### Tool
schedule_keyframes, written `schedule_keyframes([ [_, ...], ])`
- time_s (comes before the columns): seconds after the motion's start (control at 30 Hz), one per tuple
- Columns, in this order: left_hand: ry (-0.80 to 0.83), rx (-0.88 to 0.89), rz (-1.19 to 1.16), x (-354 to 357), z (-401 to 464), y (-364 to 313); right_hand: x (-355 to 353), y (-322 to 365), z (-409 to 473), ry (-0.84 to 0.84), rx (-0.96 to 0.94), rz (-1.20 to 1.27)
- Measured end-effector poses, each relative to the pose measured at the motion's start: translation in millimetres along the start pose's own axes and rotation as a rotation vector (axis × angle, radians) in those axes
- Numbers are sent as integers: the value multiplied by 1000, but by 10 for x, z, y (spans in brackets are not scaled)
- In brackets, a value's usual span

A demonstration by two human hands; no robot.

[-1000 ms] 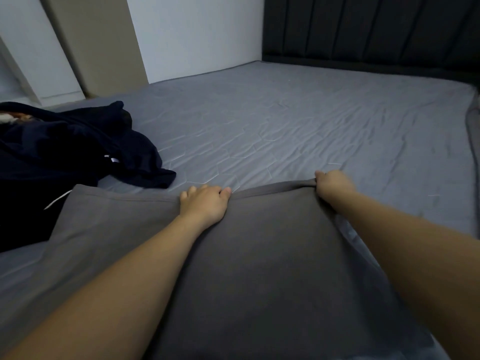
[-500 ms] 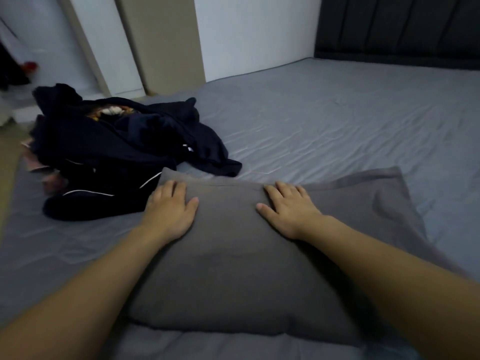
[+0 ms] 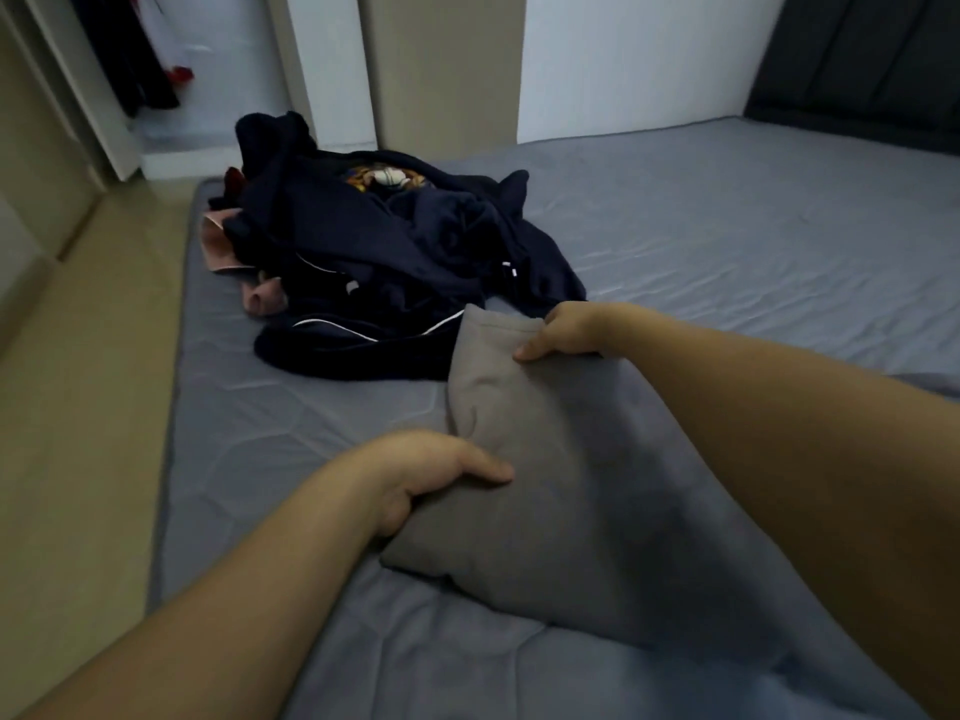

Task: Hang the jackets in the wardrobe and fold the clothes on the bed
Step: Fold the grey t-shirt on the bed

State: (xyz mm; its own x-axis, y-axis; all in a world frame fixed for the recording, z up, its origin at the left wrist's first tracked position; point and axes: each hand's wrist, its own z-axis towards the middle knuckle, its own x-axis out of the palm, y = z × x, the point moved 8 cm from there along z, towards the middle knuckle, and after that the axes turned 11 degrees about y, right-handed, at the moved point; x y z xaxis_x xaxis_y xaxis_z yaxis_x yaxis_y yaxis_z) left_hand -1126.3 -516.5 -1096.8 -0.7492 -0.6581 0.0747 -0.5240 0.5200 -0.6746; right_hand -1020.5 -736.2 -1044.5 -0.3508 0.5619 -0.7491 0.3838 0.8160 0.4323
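Observation:
A folded grey garment [image 3: 561, 470] lies on the bed [image 3: 727, 241] in front of me. My left hand [image 3: 431, 472] grips its near left edge, thumb on top and fingers tucked under the cloth. My right hand [image 3: 566, 332] pinches the far left corner and lifts it a little off the sheet. Just beyond that corner a heap of dark navy clothes [image 3: 374, 252] with white piping sits on the left part of the bed, with a pink piece [image 3: 260, 296] showing beneath it.
The beige floor [image 3: 78, 407] runs along the bed's left edge. An open wardrobe [image 3: 145, 59] with hanging dark clothes stands at the far left. White and beige panels [image 3: 447, 65] rise behind the heap. A dark padded headboard [image 3: 862, 49] closes the far right.
My hands went from pressing flat on the grey garment to gripping its left side. The view has swung left, bringing the wardrobe and floor into sight.

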Motion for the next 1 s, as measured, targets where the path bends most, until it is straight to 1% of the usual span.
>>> schedule_keyframes([
  [0.13, -63, 167, 18, 69, -157, -141, -219, 63, -397, -2, -146, 266],
  [0.27, -74, 338, 15, 247, -561, -495, -786, 27, -1134, -170, -243, 456],
  [0.37, -21, 438, 118, 561, -1000, -962, -1196, -67, -1754, -326, -292, 566],
  [0.43, 18, 474, 250, 816, -1340, -1304, -1451, -148, -2198, -415, -261, 626],
  [0.5, 102, 482, 382, 1102, -1677, -1623, -1707, -216, -2699, -481, -225, 707],
  [0.57, 220, 472, 513, 1395, -1996, -1929, -1980, -299, -3169, -512, -181, 752],
  [0.67, 370, 463, 631, 1788, -2406, -2366, -2346, -396, -3751, -540, -105, 743],
  [0.73, 373, 455, 674, 1955, -2573, -2642, -2570, -485, -4042, -622, -57, 787],
  [0.8, 298, 426, 731, 2018, -2616, -2879, -2744, -583, -4213, -687, -10, 847],
  [0.87, 159, 380, 802, 1982, -2581, -3084, -2861, -689, -4252, -729, 24, 887],
  [0.93, -88, 396, 895, 1873, -2558, -3334, -2942, -776, -4171, -730, 28, 960],
  [1.0, -355, 459, 1049, 1798, -2583, -3610, -3033, -804, -4058, -747, -13, 1024],
])
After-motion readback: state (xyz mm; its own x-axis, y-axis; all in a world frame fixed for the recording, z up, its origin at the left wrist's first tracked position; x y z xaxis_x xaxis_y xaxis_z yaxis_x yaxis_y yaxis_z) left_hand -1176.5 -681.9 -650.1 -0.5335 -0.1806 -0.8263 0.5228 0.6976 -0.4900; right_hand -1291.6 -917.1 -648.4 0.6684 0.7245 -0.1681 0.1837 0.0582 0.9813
